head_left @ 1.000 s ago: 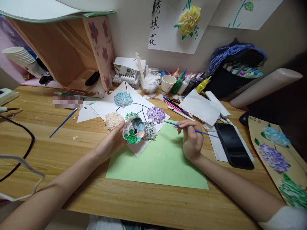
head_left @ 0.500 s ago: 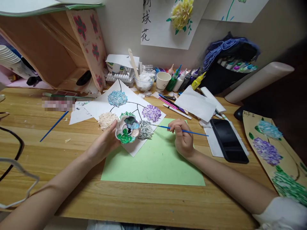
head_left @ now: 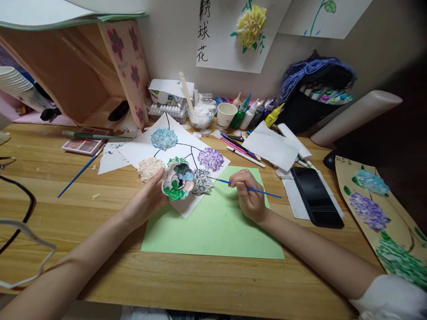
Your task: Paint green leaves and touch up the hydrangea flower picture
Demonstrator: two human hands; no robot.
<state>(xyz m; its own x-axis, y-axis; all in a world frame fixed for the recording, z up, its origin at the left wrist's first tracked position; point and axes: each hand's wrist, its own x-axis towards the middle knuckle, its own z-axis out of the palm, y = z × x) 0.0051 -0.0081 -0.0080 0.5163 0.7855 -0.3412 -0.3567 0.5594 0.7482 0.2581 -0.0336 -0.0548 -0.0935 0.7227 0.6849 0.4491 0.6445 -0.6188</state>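
My left hand [head_left: 151, 193] grips a small round paint palette [head_left: 174, 192] with green, black, blue and pinkish paint in its wells. My right hand [head_left: 248, 193] is closed on a thin blue paintbrush [head_left: 263, 192], its tip at the right edge of a grey textured flower [head_left: 202, 182]. That flower sits on a white sheet [head_left: 190, 208], along with a blue flower [head_left: 164, 139], a purple one [head_left: 211, 159], a cream one [head_left: 151, 169] and a green one partly behind the palette. Black lines run between them. Under the sheet's lower part lies green paper [head_left: 213, 231].
A paper cup [head_left: 227, 115], paint bottles [head_left: 240, 116] and a bowl of white scraps [head_left: 201, 116] stand along the wall. At the right are a phone [head_left: 316, 198] and a flower picture [head_left: 373, 209]; another blue brush [head_left: 80, 172] lies at the left.
My right hand has moved slightly left with the brush, bringing its tip closer to the grey flower. My left hand and the palette have hardly moved. The view has shifted a little.
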